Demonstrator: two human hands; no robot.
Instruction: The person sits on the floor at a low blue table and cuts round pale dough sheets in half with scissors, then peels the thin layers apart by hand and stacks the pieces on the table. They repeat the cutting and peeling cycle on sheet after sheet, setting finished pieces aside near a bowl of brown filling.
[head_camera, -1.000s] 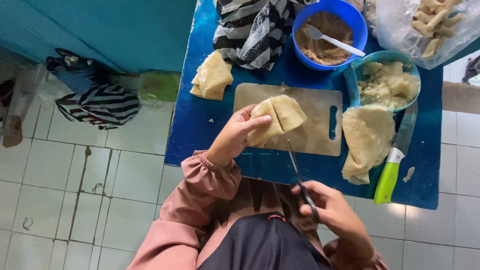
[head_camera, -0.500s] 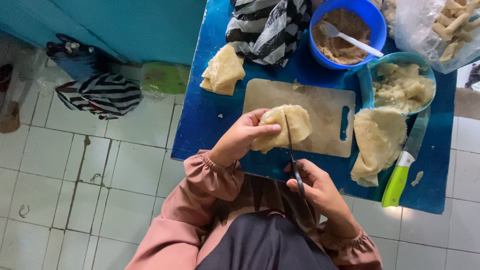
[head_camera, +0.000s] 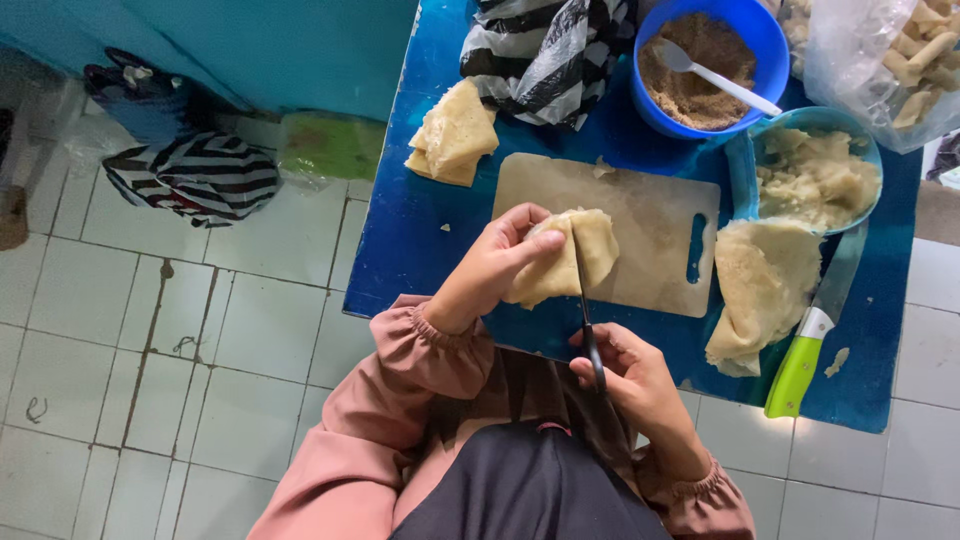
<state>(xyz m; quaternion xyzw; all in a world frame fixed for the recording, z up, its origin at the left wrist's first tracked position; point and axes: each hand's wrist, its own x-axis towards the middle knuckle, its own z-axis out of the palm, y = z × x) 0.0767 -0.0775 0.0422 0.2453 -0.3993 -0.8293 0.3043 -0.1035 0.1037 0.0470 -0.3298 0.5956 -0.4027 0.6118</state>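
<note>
My left hand (head_camera: 497, 262) holds a folded pale wrapper sheet (head_camera: 598, 247) above the near edge of a beige cutting board (head_camera: 650, 215). My right hand (head_camera: 632, 378) grips black scissors (head_camera: 585, 310) by the handles. Their blades point up into the middle of the sheet. A pile of cut sheets (head_camera: 457, 135) lies left of the board, and a bigger stack of whole sheets (head_camera: 761, 283) lies to its right.
On the blue table (head_camera: 405, 235) are a blue bowl of brown filling with a white spoon (head_camera: 705, 65), a teal bowl of pale paste (head_camera: 815, 175), a green-handled knife (head_camera: 812, 340), a striped bag (head_camera: 550, 50) and a clear bag of rolls (head_camera: 890, 60). The floor is white tile.
The scissors have moved up from below the sheet and their blades now run into its middle. My left hand keeps holding the sheet in about the same place.
</note>
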